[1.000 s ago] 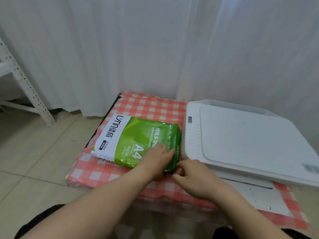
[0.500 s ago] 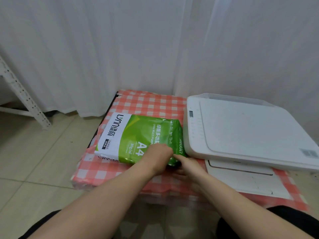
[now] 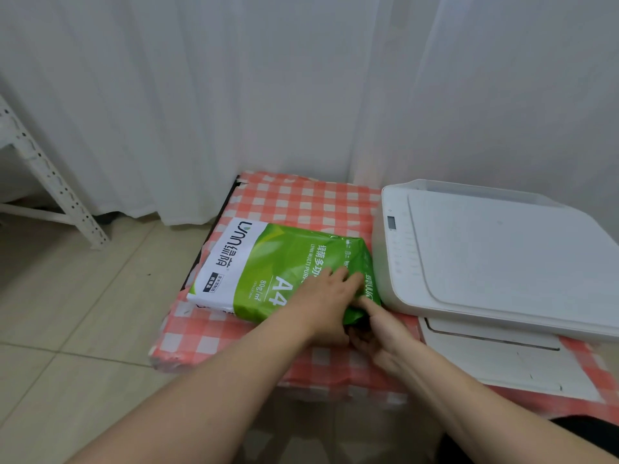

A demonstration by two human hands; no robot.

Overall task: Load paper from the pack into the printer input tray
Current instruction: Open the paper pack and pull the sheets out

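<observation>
A green and white A4 paper pack (image 3: 268,262) lies flat on the red-checked tablecloth (image 3: 301,202), its right end against the white printer (image 3: 495,256). My left hand (image 3: 326,296) lies on the pack's near right corner, fingers spread on top and palm over the near edge, holding it down. My right hand (image 3: 382,333) is at that same corner, index finger against the wrapper and the other fingers curled into the dark opening under the wrapper. The printer's lid is closed, and a flat white tray (image 3: 495,360) sticks out at its front.
The low table stands against a white curtain (image 3: 301,95). A white perforated metal shelf frame (image 3: 50,182) stands at the far left on the beige tiled floor (image 3: 67,313). My dark-clothed knee (image 3: 589,430) shows at the bottom right.
My right hand moved left from the table in front of the printer to the pack's corner and pushed its fingers in. My left hand shifted further onto the top. The camera tilted slightly.
</observation>
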